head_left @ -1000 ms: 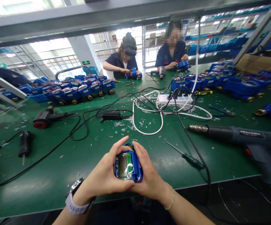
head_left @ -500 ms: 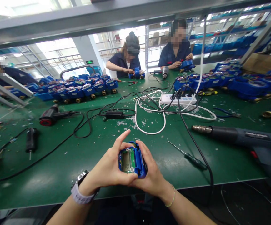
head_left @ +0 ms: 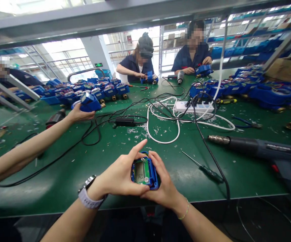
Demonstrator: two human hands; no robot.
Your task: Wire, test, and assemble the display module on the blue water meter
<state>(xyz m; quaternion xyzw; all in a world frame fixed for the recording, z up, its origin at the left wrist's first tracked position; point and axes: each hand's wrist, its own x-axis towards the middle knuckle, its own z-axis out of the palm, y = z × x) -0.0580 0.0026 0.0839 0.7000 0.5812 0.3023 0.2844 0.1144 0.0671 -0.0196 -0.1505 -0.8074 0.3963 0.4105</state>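
Observation:
Between my two hands, just above the near part of the green bench, is a blue meter housing [head_left: 154, 171] with a green circuit board and a small grey display [head_left: 140, 172]. My left hand [head_left: 120, 174] grips its left side, thumb along the near edge and index finger raised off it. My right hand [head_left: 164, 179] wraps the right side, fingers along the far right edge. The palms cover parts of the housing. To the right, a thin screwdriver [head_left: 209, 173] with a dark green handle lies on the bench.
A co-worker's arm [head_left: 34, 149] reaches in from the left, holding a blue unit [head_left: 88, 102]. Rows of blue units [head_left: 69, 95] stand behind it. A heat gun [head_left: 261, 148] lies at right; a white power strip [head_left: 194, 107] and tangled cables lie mid-bench. Two people work opposite.
A co-worker's arm has come in from the left with a blue unit, over the smaller heat gun. My hands keep hold of the housing; the view has shifted slightly left.

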